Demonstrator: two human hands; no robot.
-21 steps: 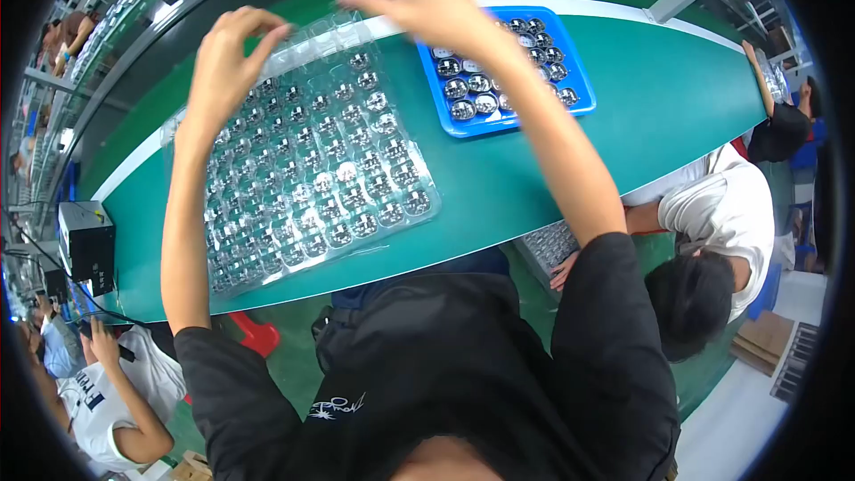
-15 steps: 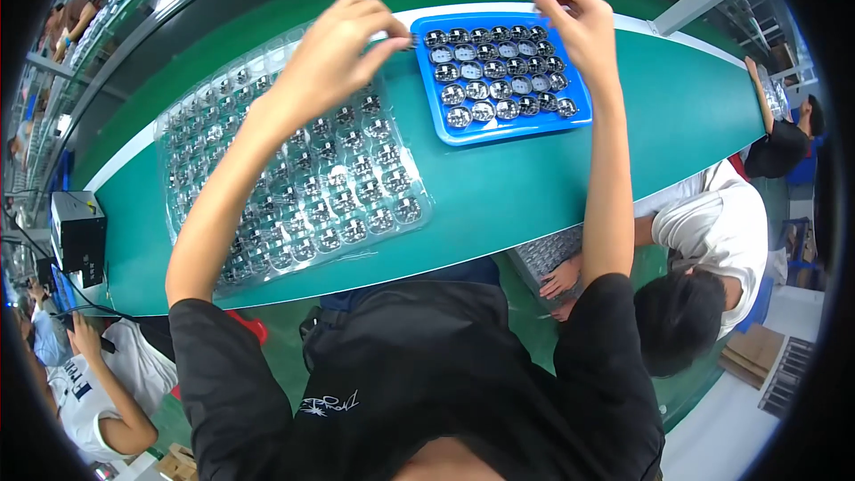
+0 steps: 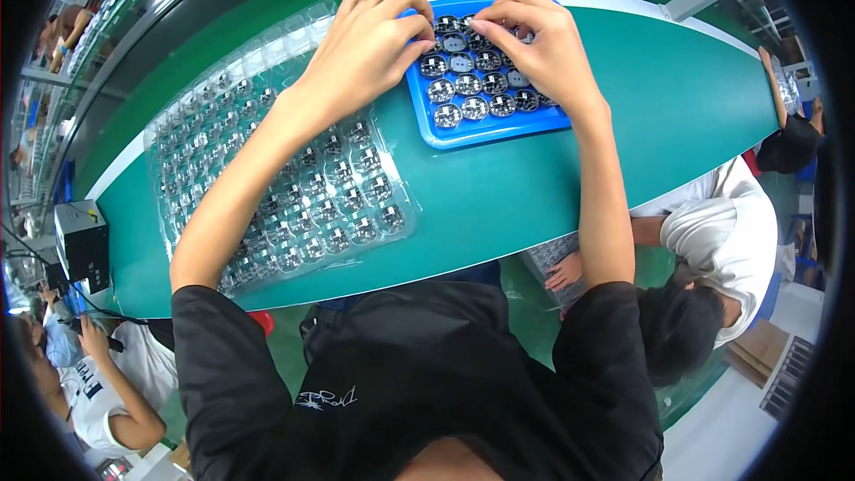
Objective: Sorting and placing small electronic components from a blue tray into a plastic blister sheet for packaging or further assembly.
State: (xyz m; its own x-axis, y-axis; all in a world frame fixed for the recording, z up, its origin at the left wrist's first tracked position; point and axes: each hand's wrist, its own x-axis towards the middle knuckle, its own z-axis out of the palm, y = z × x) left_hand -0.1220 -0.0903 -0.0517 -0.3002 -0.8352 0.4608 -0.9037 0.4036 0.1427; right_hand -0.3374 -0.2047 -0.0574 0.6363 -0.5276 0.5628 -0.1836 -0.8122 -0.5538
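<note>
Head view, left grip: left hand [image 3: 365, 53] rests curled on the blue tray [image 3: 485, 131], fingertips among its round parts [image 3: 472, 80]; what it pinches cannot be told.
Right grip: right hand [image 3: 543, 44] curled over the tray's far rows, pinch hidden.
Tray: on the green surface [image 3: 641, 125].
Beside: clear blister tray [image 3: 285, 196], just left.

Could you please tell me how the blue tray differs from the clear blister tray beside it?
The blue tray is opaque and smaller; the clear blister tray is see-through and much larger. Both hands, left hand and right hand, rest over the blue tray, none on the clear one. Both hold rows of small round parts.
</note>
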